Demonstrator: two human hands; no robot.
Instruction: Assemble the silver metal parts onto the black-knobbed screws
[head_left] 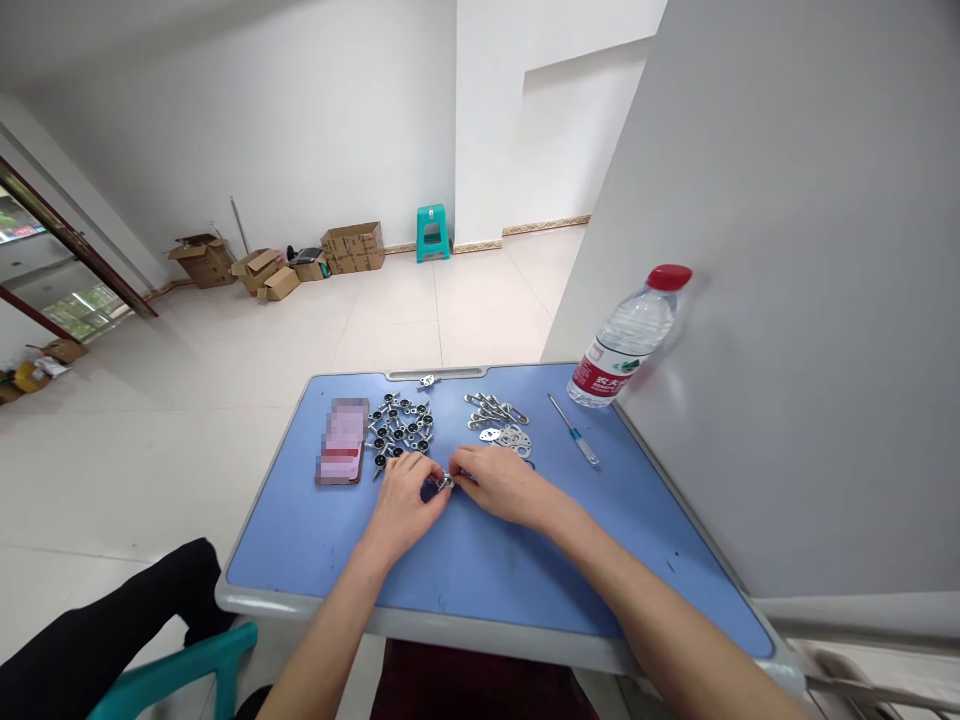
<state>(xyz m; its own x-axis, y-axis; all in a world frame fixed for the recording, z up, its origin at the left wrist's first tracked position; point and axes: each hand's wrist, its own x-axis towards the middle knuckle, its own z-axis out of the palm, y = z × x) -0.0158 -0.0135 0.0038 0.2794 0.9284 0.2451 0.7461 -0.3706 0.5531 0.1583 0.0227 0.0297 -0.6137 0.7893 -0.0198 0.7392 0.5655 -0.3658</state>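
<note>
Head view shows both hands meeting at the middle of a blue table (525, 570), fingertips drawn together around a small metal part (445, 482). That part sits right between the two sets of fingertips, low against the tabletop, pinched from the left by the left hand (406, 496) and from the right by the right hand (501, 485). Both hands are curled, knuckles up, with the thumbs and forefingers closed on the piece; it is too small to tell just what kind of hardware it is.

Just beyond the left hand lies a cluster of small dark-and-silver fittings (400, 427), nearly touching the knuckles. Beyond the right hand is a heap of flat silver plates (508, 437), with a few longer silver pieces (495, 409) lying behind them. One lone silver piece (427, 380) rests near the table's far edge.

To the left of the fittings lies a phone (343, 441), flat on the table. To the right of the plates is a small screwdriver (574, 430) with a clear blue handle, lying at a slant. Farther right, a water bottle (628, 338) with a red cap stands at the table's far right corner, close to a grey wall (810, 300).

Across the tiled floor are cardboard boxes (352, 247) and a teal stool (433, 231)
</note>
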